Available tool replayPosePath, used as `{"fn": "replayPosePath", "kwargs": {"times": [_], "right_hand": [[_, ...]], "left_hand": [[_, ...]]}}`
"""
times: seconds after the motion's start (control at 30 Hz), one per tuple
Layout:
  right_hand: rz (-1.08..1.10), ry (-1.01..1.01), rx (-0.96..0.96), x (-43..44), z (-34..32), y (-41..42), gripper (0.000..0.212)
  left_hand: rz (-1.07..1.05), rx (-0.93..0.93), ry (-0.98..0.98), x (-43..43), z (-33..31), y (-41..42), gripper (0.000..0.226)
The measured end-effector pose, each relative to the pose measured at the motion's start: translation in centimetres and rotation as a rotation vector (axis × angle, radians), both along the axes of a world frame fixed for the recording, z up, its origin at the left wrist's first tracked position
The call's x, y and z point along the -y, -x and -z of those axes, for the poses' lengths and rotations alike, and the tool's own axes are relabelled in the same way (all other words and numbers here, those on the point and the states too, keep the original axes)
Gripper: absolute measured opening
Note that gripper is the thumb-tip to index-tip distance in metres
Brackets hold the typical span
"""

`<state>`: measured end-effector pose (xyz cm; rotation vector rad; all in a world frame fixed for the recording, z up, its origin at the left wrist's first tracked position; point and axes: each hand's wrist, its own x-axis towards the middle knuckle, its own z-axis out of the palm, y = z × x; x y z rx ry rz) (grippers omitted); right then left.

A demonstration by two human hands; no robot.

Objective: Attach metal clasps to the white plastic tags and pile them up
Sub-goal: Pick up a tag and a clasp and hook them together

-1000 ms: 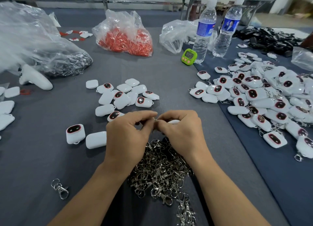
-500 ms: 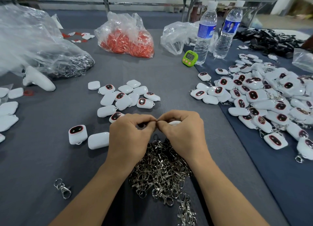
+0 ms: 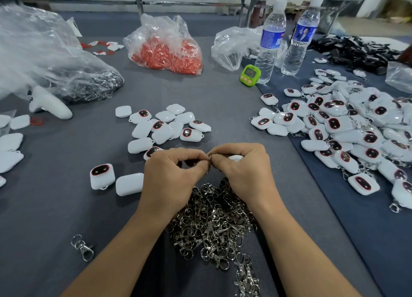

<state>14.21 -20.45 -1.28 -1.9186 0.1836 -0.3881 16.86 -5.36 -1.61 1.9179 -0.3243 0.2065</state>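
Your left hand (image 3: 171, 176) pinches the clasp ring (image 3: 209, 161); your right hand (image 3: 243, 174) grips a white tag (image 3: 235, 157), touching the ring from its right. The finished pile (image 3: 356, 136) lies nearer your right hand

clasps (image 3: 211, 221) before tags (image 3: 165, 125) (pile (image 3: 356, 129) right)

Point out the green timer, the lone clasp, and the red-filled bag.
green timer (image 3: 249, 73), head view, its display
lone clasp (image 3: 83, 247), head view, its middle
red-filled bag (image 3: 169, 55), head view, its front
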Motion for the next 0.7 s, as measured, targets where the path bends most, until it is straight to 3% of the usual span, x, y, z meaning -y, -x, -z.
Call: {"fn": "replayPosePath", "kwargs": {"times": [0.23, 0.33, 0.37, 0.43, 0.57, 0.63, 0.7], "right_hand": [[-0.061, -0.003, -0.022, 0.4, 0.2, -0.2, 0.019], [-0.050, -0.053, -0.052, -0.1, 0.2, -0.2, 0.008], [-0.010, -0.101, -0.070, -0.2, 0.3, -0.3, 0.018], [0.066, -0.258, -0.107, -0.1, 0.5, -0.5, 0.032], [0.023, -0.479, -0.116, 0.7, 0.5, -0.8, 0.022], [-0.045, -0.468, -0.112, 0.8, 0.5, -0.6, 0.019], [-0.083, -0.364, -0.103, 0.6, 0.6, -0.4, 0.022]], "left_hand": [[0.056, -0.048, 0.036, 0.0, -0.1, 0.1, 0.018], [-0.051, -0.017, 0.018, 0.1, -0.2, 0.3, 0.008], [-0.128, 0.007, -0.007, -0.1, -0.3, 0.2, 0.005], [-0.285, 0.085, -0.172, -0.7, -0.2, -0.1, 0.005], [-0.273, 0.247, -0.633, -1.3, 0.6, -0.4, 0.011], [-0.162, 0.236, -0.709, -1.1, 0.8, -0.5, 0.010], [-0.077, 0.191, -0.653, -1.1, 0.7, -0.8, 0.009]]}}
